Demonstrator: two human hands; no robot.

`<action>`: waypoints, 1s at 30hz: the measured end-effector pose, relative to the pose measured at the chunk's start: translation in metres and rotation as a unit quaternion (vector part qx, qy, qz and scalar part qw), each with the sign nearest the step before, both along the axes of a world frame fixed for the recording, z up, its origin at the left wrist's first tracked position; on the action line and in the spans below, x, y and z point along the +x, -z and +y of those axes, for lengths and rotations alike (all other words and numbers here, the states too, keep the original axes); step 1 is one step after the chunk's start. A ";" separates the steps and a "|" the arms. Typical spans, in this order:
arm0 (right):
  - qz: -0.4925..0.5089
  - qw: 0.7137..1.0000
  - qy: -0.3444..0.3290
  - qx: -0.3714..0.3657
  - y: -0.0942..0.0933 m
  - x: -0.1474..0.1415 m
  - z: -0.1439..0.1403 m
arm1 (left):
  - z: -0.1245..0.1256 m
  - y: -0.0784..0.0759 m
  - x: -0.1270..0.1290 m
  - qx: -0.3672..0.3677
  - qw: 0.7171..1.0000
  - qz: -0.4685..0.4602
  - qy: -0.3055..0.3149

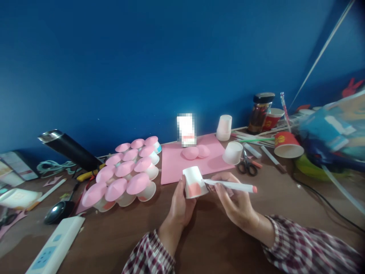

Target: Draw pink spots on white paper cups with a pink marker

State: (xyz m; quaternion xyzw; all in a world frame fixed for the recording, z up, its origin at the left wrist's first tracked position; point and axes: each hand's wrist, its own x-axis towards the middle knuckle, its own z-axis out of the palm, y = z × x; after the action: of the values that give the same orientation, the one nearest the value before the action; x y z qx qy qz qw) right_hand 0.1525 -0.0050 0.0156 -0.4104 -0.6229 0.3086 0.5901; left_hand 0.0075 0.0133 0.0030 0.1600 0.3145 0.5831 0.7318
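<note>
My left hand [182,203] is closed around a small white paper cup [194,175], held upside down above the brown table, with a salmon-pink patch coloured on its lower side. Between the fingers of my right hand [235,203] is a white marker [234,185] with a pink end. Its tip points left at the cup's right side; whether it touches, I cannot tell. Behind the cup lies a pink paper sheet [173,167] with two pink paper cones [190,153] on it. To the left stand several upturned cups topped with pink cones [116,189].
A white cup [232,153] and stacked cups [224,127] stand by the sheet's right side. Scissors [247,167], loose markers [273,159], a red cup [288,145] and a dark jar [260,114] lie rightward. At left are a power strip [55,245], black tumbler [71,150] and mouse [59,212].
</note>
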 end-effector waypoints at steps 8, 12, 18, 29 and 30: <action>-0.049 0.999 0.007 -0.001 0.009 0.005 -0.001 | -0.006 -0.003 0.004 0.000 0.999 0.052 -0.014; -0.053 0.999 -0.003 -0.007 0.007 0.005 -0.001 | -0.006 -0.002 0.005 0.001 0.999 0.042 -0.010; -0.077 0.997 -0.003 0.011 0.003 0.005 -0.001 | -0.006 -0.001 0.004 0.003 0.999 0.046 -0.011; -0.079 0.997 0.001 0.020 0.003 0.006 0.000 | -0.007 0.001 0.005 0.014 0.999 0.051 0.000; -0.083 0.996 0.001 0.024 0.002 0.006 0.000 | -0.007 0.002 0.005 0.015 0.999 0.051 -0.001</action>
State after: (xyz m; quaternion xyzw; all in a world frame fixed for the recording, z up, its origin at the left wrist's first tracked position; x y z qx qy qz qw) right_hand 0.1584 -0.0048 0.0140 -0.4214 -0.6765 0.2579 0.5462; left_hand 0.0120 0.0067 0.0013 0.1999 0.3430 0.5791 0.7120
